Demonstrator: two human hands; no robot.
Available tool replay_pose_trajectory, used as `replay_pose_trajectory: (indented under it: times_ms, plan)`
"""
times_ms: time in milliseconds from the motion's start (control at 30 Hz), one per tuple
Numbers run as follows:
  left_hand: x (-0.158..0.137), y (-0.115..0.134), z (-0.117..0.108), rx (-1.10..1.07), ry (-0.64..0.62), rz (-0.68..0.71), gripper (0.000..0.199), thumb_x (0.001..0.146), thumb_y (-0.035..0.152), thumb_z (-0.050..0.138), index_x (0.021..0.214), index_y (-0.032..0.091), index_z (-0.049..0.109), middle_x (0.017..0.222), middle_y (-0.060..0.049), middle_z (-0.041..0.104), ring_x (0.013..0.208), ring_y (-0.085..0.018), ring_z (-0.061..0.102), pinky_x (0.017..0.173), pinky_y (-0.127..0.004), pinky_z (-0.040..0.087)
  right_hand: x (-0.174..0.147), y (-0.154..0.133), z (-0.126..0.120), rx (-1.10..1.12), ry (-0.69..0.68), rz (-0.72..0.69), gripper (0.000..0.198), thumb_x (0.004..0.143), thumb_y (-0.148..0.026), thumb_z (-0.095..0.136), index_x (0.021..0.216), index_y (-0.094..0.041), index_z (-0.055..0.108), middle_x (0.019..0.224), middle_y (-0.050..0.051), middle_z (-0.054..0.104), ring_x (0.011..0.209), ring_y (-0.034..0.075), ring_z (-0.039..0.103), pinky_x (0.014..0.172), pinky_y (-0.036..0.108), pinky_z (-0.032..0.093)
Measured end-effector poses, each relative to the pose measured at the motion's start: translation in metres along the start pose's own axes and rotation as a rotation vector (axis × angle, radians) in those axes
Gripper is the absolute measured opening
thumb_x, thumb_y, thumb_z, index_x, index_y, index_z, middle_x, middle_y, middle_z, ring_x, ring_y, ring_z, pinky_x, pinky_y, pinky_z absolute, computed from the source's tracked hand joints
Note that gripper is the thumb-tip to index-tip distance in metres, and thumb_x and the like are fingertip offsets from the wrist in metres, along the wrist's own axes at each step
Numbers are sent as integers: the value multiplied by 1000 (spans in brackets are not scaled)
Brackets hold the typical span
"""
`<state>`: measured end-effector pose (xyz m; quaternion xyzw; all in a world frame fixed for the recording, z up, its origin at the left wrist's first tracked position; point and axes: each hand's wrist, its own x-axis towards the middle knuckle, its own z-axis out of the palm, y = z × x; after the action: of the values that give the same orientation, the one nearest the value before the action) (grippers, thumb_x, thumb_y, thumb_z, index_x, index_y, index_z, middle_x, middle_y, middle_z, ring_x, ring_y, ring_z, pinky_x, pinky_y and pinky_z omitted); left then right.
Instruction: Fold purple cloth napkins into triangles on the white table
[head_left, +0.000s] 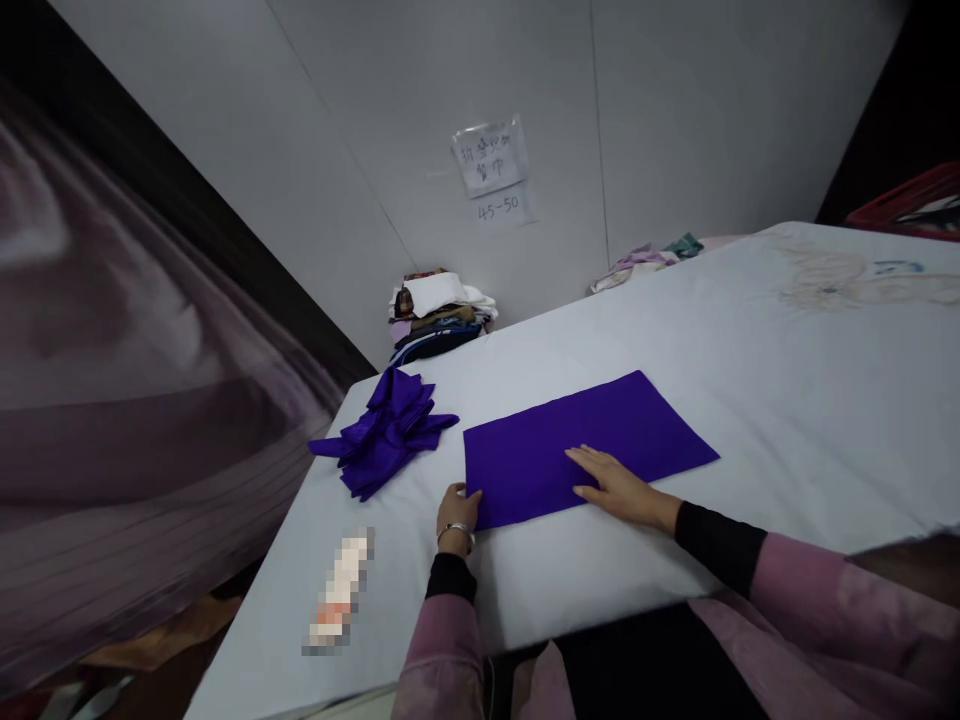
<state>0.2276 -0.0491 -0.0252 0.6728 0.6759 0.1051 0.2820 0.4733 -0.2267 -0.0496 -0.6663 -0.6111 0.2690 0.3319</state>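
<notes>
A purple cloth (540, 440) lies flat on the white-covered table as a smooth, slanted rectangle. At its near left corner is my left hand (456, 510), with the thumb over the cloth's edge and the fingers curled beside it, pinching the corner. My right hand (619, 488) rests palm down on the near part of the cloth, its fingers stretched out and the thumb apart. To the left, a crumpled heap of purple cloth (390, 432) sits loosely gathered, apart from both hands.
A stack of folded fabrics (439, 315) stands against the grey wall beyond the table (787, 400). More cloths (637, 262) lie along the far edge. A blurred pale strip (341, 590) is at the near left. Sheer curtain-like fabric (135, 400) hangs at the left.
</notes>
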Motion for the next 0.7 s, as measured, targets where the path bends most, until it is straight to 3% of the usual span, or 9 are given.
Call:
replay_pose_trajectory:
  times_ms: [133,233,333,433,533,600,700]
  plan:
    - [-9,17,-4,-162,-23,79,9,72,19,65,80,15,65,73,-6,70,76,-21,67,69,-28,49,16,-18,19,443,-8,16,64,81,-40,57,140,-23,38,139,11,45,129,24,40,108,45,29]
    - [-21,48,-1,-312,-56,184,7,72,18,64,79,16,65,75,-3,70,74,-17,66,69,-26,50,28,-30,22,781,-30,107,67,78,-40,63,138,-22,40,132,13,52,120,24,49,101,44,39]
    - [-36,93,13,-424,-110,286,13,71,17,65,84,16,66,80,-2,71,75,-15,66,71,-25,51,35,-36,9,1088,-9,241,56,79,-39,63,130,-24,45,125,10,57,109,21,57,91,40,46]
    - [-53,141,43,-499,-172,395,19,68,13,68,87,15,66,83,-4,70,79,-15,64,75,-25,50,36,-26,-15,1376,41,283,36,84,-43,57,116,-25,54,106,5,65,89,16,63,75,30,52]
    - [-73,180,85,-515,-266,465,19,70,14,68,89,13,66,81,-5,69,77,-15,63,74,-28,50,29,-1,-44,1497,150,321,28,88,-49,48,96,-24,58,78,0,66,63,12,61,59,23,50]
    - [-88,194,113,-547,-359,490,26,75,19,65,100,13,64,81,-5,68,74,-15,63,74,-29,50,21,20,-62,1499,186,380,32,88,-52,46,91,-22,58,69,0,65,56,13,59,54,24,49]
    - [-108,193,141,-629,-492,568,36,82,28,59,116,15,56,90,-7,68,79,-15,64,76,-31,51,6,48,-82,1465,107,487,38,87,-52,46,91,-17,59,70,5,67,58,17,62,56,30,51]
